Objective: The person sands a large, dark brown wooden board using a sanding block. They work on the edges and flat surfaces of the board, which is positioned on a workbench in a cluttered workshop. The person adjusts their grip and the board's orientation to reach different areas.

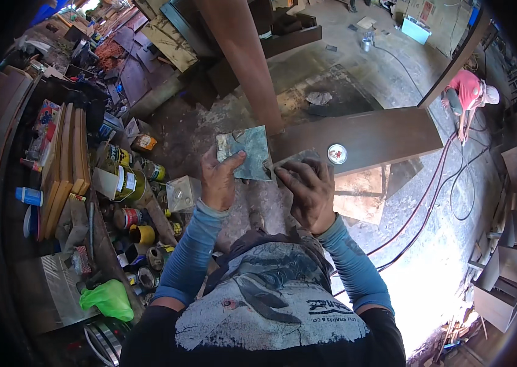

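My left hand (219,183) is closed on a thin square plate (257,147), grey-green and smeared, with the thumb over its face. Close to the plate's right edge, my right hand (312,199) has its fingers bent round a thin dark flat piece (295,159), mostly hidden by the fingers. Both hands are held in front of my body, above the floor. Beyond the right hand, a small round tin lid (337,154) with white and red on it rests on a long brown board (381,137).
Paint cans (129,183) and jars crowd the left, beside upright wooden panels (66,165) and a green plastic bag (107,300). A brown post-like board (240,61) rises ahead. At right, a person in red (469,92) bends over hoses (439,177) on the floor.
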Demonstrator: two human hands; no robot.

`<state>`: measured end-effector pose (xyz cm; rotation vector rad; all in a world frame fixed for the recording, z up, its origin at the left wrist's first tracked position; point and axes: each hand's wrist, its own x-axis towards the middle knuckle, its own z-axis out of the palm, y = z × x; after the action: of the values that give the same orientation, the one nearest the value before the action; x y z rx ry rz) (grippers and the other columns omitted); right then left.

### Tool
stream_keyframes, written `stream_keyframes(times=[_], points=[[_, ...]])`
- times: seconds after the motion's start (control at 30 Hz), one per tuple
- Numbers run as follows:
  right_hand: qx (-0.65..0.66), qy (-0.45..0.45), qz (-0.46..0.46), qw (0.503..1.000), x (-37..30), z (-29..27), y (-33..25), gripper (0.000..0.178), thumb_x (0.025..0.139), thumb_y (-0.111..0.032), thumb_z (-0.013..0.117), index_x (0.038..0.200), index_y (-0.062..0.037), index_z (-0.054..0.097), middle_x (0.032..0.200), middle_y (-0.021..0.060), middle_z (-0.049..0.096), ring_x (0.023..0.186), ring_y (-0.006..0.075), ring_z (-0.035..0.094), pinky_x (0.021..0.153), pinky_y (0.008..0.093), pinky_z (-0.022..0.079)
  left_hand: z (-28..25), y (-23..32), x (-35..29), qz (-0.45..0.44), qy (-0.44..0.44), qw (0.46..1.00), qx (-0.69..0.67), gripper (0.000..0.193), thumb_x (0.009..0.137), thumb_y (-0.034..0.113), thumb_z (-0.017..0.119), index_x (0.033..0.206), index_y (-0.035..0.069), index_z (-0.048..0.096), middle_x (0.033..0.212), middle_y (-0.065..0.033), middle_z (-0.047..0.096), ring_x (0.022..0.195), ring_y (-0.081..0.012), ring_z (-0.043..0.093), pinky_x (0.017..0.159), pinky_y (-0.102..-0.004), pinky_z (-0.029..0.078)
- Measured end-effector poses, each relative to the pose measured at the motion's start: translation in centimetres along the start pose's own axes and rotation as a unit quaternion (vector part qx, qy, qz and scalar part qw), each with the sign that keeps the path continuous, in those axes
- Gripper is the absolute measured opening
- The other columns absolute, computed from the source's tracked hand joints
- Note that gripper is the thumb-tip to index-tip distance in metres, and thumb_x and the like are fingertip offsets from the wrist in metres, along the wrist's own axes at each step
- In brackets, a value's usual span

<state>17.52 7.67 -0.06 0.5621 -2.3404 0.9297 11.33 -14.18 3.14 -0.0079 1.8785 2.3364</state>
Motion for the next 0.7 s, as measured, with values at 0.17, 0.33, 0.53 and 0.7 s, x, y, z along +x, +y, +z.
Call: stream_keyframes(times=[0.17,0.33,0.53,0.7], points=[[0.002,0.012,-0.009,1.000,-1.6,0.9,0.3,0.055,0.069,-0.009,0.063,0.122,-0.0158,0.074,0.125,0.0045,0.064,0.110,0.0304,0.056,0.092,0.0483,0.042,-0.4,0.7,-0.4,-0.028,-0.001,0.999,-0.022,0.029,0.093,0.009,0.070,0.121,0.000,0.066,0.102,-0.0060,0.073,0.086,-0.0147,0.070,0.065,-0.0291,0.056],[-0.057,0.017,0.021,0.998,-0.5,0.3,0.7,0.058,0.066,0.001,0.062,0.121,-0.0131,0.074,0.121,0.0064,0.068,0.107,0.0335,0.057,0.088,0.0483,0.048,-0.2,1.1,-0.4,0.156,0.014,0.975,0.156,0.025,0.095,0.009,0.071,0.117,-0.002,0.068,0.107,-0.0078,0.073,0.097,-0.0151,0.067,0.092,-0.0323,0.052],[-0.047,-0.010,0.018,0.999,0.3,1.0,-0.9,0.056,0.067,-0.004,0.065,0.121,-0.0169,0.075,0.124,0.0015,0.068,0.109,0.0303,0.057,0.087,0.0466,0.043,2.0,-0.1,-2.1,0.212,0.029,0.944,0.253,0.027,0.096,0.010,0.072,0.119,-0.003,0.068,0.108,-0.0080,0.073,0.097,-0.0166,0.067,0.091,-0.0334,0.052],[-0.022,-0.098,-0.029,0.995,-1.7,1.9,-0.5,0.055,0.068,-0.010,0.068,0.122,-0.0176,0.074,0.126,0.0009,0.066,0.111,0.0288,0.057,0.088,0.0470,0.041,-0.3,-1.6,-1.5,0.247,0.105,0.907,0.324,0.029,0.096,0.009,0.071,0.121,-0.005,0.066,0.111,-0.0083,0.071,0.100,-0.0174,0.066,0.093,-0.0328,0.051]])
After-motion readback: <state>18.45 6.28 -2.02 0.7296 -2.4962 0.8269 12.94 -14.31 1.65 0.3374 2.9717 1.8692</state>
